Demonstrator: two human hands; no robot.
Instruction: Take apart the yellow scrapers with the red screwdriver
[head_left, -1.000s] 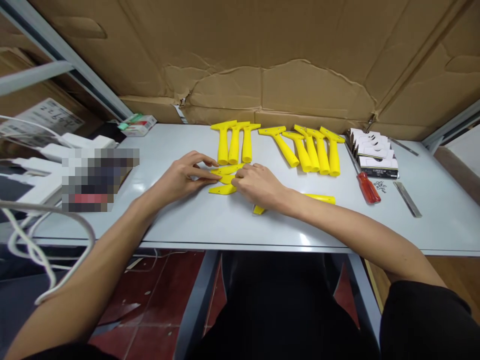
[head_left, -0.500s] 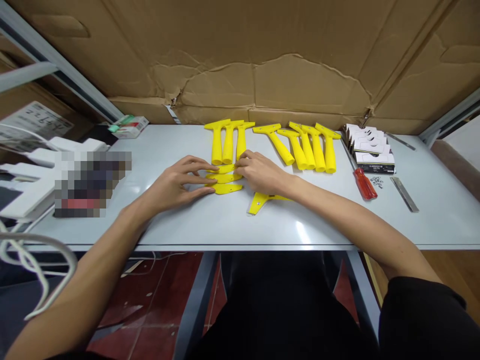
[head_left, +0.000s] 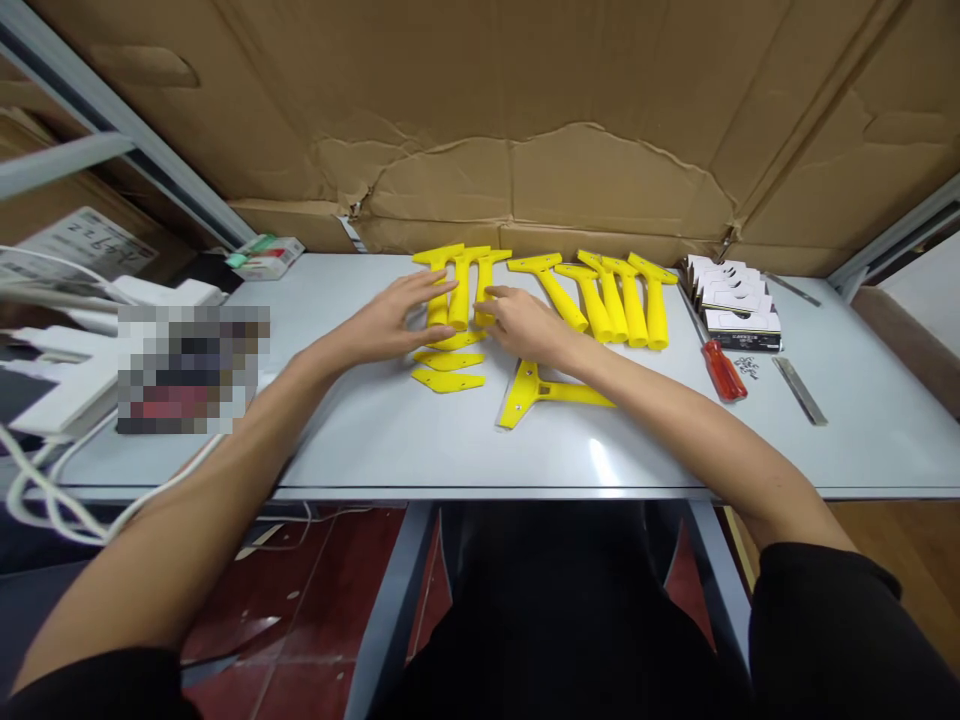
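Clock dirs from ctr of view, 12 = far side. Brown creased cardboard sheet point(head_left: 570, 180) stands at 12, behind the long, smooth, pale-grey table point(head_left: 375, 440). White plastic power strip point(head_left: 71, 395) at 9. Row of five yellow T-shaped plastic tools point(head_left: 615, 310) at 2, heads toward the sheet. L bare hand point(head_left: 379, 325) between 9 & 10: grip open, thumb & fingers spread over three yellow T-shaped plastic handles point(head_left: 462, 300), which lie side by side at 12. R bare hand point(head_left: 525, 325) at 2, close in, fingertips at the rightmost handle; can't tell if grip is closed on it. Small white-&-black card boxes point(head_left: 739, 320), stacked, at 3. Lone yellow T-shaped plastic scraper w/ clear edge strip point(head_left: 529, 390) at 4, end hidden by R arm point(head_left: 675, 430). Red-handled screwdriver point(head_left: 724, 373) at 3, just beside boxes. Three thin yellow angled plates point(head_left: 448, 361) near ctr, toward 9, one behind another. Flat grey metal strip point(head_left: 801, 390) at 3, farther out. Tiny dark bits point(head_left: 746, 367) at 3, too small to ID.
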